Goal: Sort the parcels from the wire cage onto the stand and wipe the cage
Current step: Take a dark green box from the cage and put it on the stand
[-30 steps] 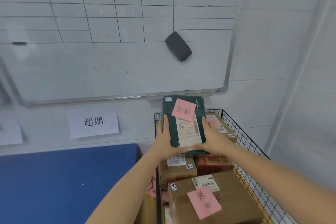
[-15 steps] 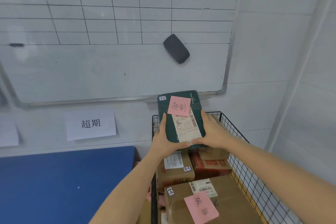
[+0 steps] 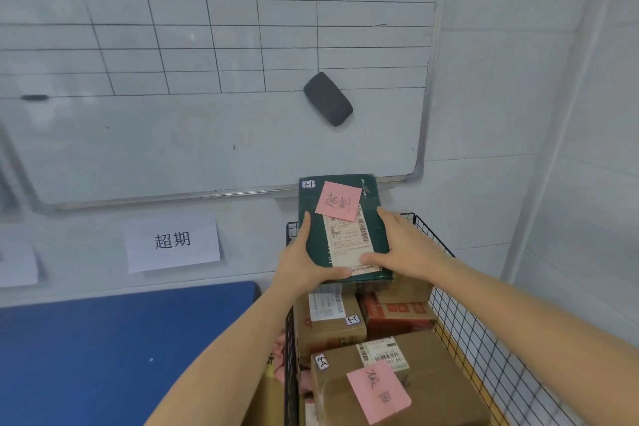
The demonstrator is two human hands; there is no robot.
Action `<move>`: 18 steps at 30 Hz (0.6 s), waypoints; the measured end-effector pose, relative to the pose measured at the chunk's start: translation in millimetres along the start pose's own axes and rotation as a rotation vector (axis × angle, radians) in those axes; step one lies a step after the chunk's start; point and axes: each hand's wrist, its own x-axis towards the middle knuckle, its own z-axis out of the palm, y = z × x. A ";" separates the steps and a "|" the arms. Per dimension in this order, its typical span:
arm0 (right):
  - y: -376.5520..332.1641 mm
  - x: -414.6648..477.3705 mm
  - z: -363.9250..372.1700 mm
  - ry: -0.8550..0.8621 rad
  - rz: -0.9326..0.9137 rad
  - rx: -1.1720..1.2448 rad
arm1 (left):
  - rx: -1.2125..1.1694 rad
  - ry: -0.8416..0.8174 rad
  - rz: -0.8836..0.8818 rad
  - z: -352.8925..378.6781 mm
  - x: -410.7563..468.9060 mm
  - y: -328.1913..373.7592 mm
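Far left: blue stand top (image 3: 103,349), low against the wall, no parcel on the part in view. Above it, taped to the wall, a paper sign (image 3: 172,240) with two printed characters; over that a whiteboard (image 3: 173,149) with a dark eraser (image 3: 327,98) stuck to it.

Centre: left hand (image 3: 304,263) half closed on the left edge of the green parcel (image 3: 375,235), thumb across the near corner, fingers hidden underneath. Parcel held face up, tilted toward the camera, over the far left corner of the cage. On its face a shipping label and a pink note (image 3: 338,201), handwriting seemingly matching the sign's characters. Right hand (image 3: 404,245) clamped on the right edge, thumb pressed flat on the label.

Compared with a second ago: parcel lifted a little higher against the cage rim and clear of the boxes below; hardly any change in the last half-second. Likely meaning: pick finished, label read, carry leftward to the stand spot under the sign still to do.

Right: wire cage (image 3: 449,290) holding several brown parcels (image 3: 432,356), the nearest with its own pink note. Sorting far from done, wiping not yet possible.
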 end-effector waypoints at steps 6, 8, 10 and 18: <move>-18.0 1.9 -39.7 0.071 -0.058 -0.035 | -0.042 -0.010 -0.020 -15.7 -6.3 21.2; -27.3 2.1 -55.4 0.083 -0.091 -0.026 | -0.046 -0.003 -0.003 -25.2 -9.8 31.6; -37.2 1.2 -68.2 0.096 -0.115 -0.033 | -0.031 0.011 0.027 -38.7 -13.2 42.7; -70.7 -2.3 -76.5 0.148 -0.192 -0.012 | 0.020 0.131 0.012 -89.6 -33.8 46.7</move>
